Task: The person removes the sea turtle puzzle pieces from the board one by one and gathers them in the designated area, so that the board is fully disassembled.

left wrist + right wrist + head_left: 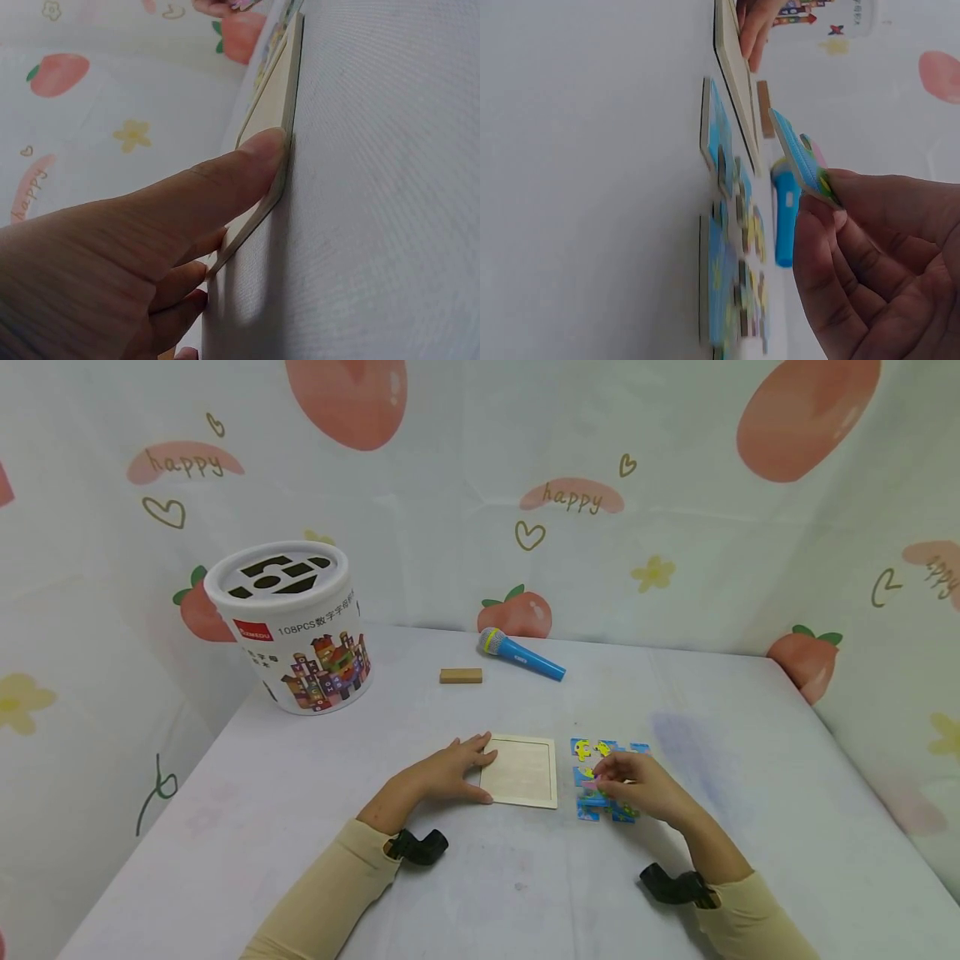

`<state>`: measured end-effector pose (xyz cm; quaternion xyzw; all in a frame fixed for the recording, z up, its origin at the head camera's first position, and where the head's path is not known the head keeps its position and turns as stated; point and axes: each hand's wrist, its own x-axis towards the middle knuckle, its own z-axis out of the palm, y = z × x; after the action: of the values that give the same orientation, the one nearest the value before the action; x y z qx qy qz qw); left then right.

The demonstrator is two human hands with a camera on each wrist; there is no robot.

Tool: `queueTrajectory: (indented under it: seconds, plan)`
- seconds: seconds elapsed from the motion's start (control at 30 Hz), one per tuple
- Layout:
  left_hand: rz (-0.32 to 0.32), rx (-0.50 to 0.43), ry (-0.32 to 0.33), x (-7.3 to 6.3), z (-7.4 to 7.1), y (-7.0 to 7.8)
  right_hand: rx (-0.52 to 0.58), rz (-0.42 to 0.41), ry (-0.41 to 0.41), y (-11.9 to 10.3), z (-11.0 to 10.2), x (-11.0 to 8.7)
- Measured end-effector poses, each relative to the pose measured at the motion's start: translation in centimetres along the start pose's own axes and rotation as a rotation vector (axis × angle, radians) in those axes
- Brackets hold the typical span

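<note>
A square wooden puzzle tray (pixel 523 772) with a raised rim lies flat on the white table, with no pieces in it. My left hand (pixel 444 772) rests along its left side, fingers spread; in the left wrist view the thumb (pixel 259 154) presses on the rim. Between thumb and fingertips, my right hand (pixel 643 787) pinches a jigsaw piece (pixel 799 156), blue with some pink and green, raised above the table and tilted. Several other jigsaw pieces (pixel 588 812), blue and yellow, lie right of the tray, partly hidden under the right hand.
Behind the tray lie a small wooden block (pixel 461 676) and a blue toy microphone (pixel 528 658). A large white bucket (pixel 300 635) with a shape-sorter lid stands at the back left. A printed cloth (pixel 450 485) hangs behind the table.
</note>
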<state>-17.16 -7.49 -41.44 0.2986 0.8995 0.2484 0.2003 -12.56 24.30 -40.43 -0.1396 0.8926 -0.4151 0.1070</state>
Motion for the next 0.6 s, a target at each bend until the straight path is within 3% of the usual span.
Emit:
queueTrajectory:
  seconds: [0.6]
  plan:
    - [-0.009, -0.004, 0.006, -0.1, 0.0, 0.0, 0.058, 0.075, 0.031, 1.7, -2.6, -2.7]
